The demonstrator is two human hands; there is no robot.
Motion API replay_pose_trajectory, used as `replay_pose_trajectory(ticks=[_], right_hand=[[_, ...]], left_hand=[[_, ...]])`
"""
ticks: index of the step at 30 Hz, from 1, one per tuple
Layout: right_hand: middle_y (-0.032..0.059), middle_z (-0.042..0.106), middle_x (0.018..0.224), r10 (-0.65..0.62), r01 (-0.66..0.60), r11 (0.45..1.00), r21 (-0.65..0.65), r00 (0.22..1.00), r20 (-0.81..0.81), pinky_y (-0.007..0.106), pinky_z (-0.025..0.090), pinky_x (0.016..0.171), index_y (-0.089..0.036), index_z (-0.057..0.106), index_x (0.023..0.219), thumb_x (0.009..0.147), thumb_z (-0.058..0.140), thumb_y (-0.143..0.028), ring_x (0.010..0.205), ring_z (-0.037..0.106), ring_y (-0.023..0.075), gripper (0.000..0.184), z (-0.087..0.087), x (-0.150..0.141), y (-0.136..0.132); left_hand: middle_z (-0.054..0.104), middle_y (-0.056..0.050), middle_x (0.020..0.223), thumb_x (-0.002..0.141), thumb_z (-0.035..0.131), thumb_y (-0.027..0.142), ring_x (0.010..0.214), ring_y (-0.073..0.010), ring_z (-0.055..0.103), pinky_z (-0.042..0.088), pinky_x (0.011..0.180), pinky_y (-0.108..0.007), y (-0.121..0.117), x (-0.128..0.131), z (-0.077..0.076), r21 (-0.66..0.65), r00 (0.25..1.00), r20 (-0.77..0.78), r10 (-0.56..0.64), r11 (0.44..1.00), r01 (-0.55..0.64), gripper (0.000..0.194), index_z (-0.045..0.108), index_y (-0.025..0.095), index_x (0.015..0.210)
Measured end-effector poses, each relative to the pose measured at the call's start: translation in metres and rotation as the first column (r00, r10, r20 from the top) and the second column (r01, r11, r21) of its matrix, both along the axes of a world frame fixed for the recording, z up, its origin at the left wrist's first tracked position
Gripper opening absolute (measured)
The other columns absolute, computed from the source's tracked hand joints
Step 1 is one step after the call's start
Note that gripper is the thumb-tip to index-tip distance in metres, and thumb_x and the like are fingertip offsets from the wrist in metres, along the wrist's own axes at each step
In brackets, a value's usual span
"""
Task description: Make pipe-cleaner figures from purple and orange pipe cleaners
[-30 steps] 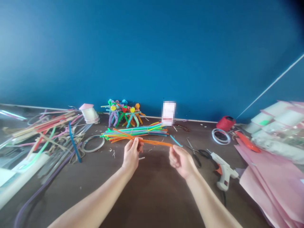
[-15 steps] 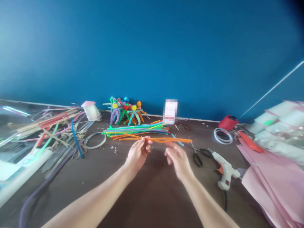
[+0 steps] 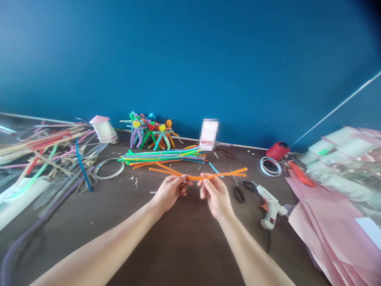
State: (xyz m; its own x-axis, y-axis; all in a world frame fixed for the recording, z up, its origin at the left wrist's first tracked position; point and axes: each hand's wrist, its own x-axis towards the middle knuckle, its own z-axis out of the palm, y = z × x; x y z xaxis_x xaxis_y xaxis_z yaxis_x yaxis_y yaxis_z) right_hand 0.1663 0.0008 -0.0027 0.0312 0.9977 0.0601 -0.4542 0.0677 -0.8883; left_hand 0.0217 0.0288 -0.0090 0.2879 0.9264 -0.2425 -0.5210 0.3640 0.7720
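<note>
My left hand (image 3: 169,192) and my right hand (image 3: 216,194) both pinch a crossed pair of orange pipe cleaners (image 3: 198,176) above the table. The hands stand close together, and the orange ends fan out past each side. Just beyond them lies a bundle of multicoloured pipe cleaners (image 3: 162,157), tied around its middle. A short blue pipe cleaner piece (image 3: 213,168) lies just past my right fingers. Scissors with black handles (image 3: 239,188) lie to the right of my right hand.
A white hot glue gun (image 3: 269,206) and pink paper sheets (image 3: 333,234) lie at the right. Pipe-cleaner figures (image 3: 149,133) stand against the blue wall (image 3: 190,59). Strips and a tape ring (image 3: 108,169) lie at the left, and a red spool (image 3: 278,151) stands at the back right.
My right hand has closed onto the orange pipe cleaners, and both hands have moved closer together. The orange pieces now lift clear of the bundle. The view has shifted slightly.
</note>
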Motion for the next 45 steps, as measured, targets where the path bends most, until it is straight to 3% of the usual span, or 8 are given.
replay_pose_trajectory(ticks=[5,10,17,26,30,36,40,45], right_hand=[[-0.0006,0.062,0.063,-0.067,0.064,0.997,-0.048,0.996,-0.066,0.018,0.034,0.038,-0.017,0.065,0.081,0.072,0.061,-0.024,0.039,0.047,0.0048,0.012,-0.002,0.000,0.002],[-0.0005,0.063,0.063,-0.106,0.083,0.986,-0.143,0.982,-0.157,0.017,0.035,0.038,-0.017,0.065,0.079,0.067,0.066,-0.023,0.040,0.048,0.0048,0.014,-0.005,0.008,0.006],[-0.0013,0.063,0.063,-0.186,0.126,0.962,-0.241,0.952,-0.243,0.017,0.037,0.038,-0.017,0.065,0.076,0.063,0.069,-0.022,0.040,0.048,0.0046,0.015,-0.007,0.014,0.013],[0.0001,0.064,0.063,-0.244,0.187,0.945,-0.270,0.950,-0.195,0.017,0.038,0.037,-0.015,0.066,0.076,0.062,0.069,-0.024,0.040,0.048,0.0053,0.017,-0.011,0.019,0.014],[0.0007,0.065,0.063,-0.223,0.173,0.949,-0.264,0.959,-0.173,0.017,0.037,0.036,-0.015,0.066,0.076,0.062,0.069,-0.024,0.039,0.047,0.0052,0.017,-0.011,0.017,0.013],[0.0033,0.067,0.070,-0.076,0.060,0.976,-0.207,0.994,-0.073,0.017,0.038,0.037,-0.017,0.066,0.080,0.064,0.068,-0.025,0.041,0.050,0.0060,0.018,-0.008,0.010,0.007],[0.0035,0.067,0.076,0.034,-0.022,0.996,-0.086,0.991,0.131,0.021,0.042,0.041,-0.020,0.066,0.088,0.070,0.064,-0.027,0.043,0.053,0.0080,0.020,-0.007,0.006,0.001],[0.0039,0.067,0.083,0.138,-0.154,0.988,0.005,0.903,0.406,0.025,0.047,0.048,-0.024,0.068,0.090,0.069,0.063,-0.024,0.047,0.055,0.0097,0.021,-0.004,0.002,-0.006]], left_hand=[[0.061,-0.002,0.062,0.066,0.066,0.025,0.045,-0.0047,0.044,0.036,0.043,-0.018,-0.001,-0.001,0.001,0.026,0.997,0.057,0.046,0.999,-0.047,0.021,0.064,0.011,0.081],[0.057,0.002,0.061,0.065,0.067,0.021,0.048,-0.0032,0.044,0.035,0.044,-0.015,0.003,-0.004,0.001,0.048,0.978,0.167,0.123,0.990,-0.133,0.014,0.061,0.014,0.076],[0.056,0.000,0.063,0.062,0.069,0.025,0.047,-0.0032,0.044,0.036,0.044,-0.016,0.008,-0.007,-0.001,0.068,0.950,0.100,0.296,0.950,-0.304,0.025,0.061,0.009,0.080],[0.056,0.000,0.061,0.066,0.066,0.025,0.048,-0.0039,0.045,0.037,0.046,-0.016,0.011,-0.011,-0.002,0.060,0.926,0.132,0.354,0.929,-0.364,0.021,0.060,0.012,0.081],[0.057,-0.001,0.063,0.065,0.067,0.026,0.050,-0.0041,0.046,0.038,0.047,-0.017,0.011,-0.010,-0.003,0.045,0.949,0.120,0.292,0.953,-0.299,0.026,0.062,0.011,0.086],[0.059,-0.002,0.067,0.062,0.070,0.022,0.051,-0.0048,0.047,0.041,0.050,-0.019,0.006,-0.006,-0.004,0.031,0.995,0.067,0.068,0.997,-0.071,0.030,0.065,0.010,0.089],[0.057,-0.002,0.063,0.063,0.070,0.025,0.051,-0.0052,0.046,0.040,0.049,-0.019,0.006,-0.007,-0.004,0.036,0.997,0.072,0.016,0.999,-0.019,0.027,0.066,0.009,0.085],[0.049,0.001,0.052,0.067,0.066,0.030,0.048,-0.0053,0.046,0.039,0.048,-0.017,0.006,-0.010,-0.004,0.067,0.996,0.082,-0.026,0.998,0.020,0.025,0.065,0.010,0.082]])
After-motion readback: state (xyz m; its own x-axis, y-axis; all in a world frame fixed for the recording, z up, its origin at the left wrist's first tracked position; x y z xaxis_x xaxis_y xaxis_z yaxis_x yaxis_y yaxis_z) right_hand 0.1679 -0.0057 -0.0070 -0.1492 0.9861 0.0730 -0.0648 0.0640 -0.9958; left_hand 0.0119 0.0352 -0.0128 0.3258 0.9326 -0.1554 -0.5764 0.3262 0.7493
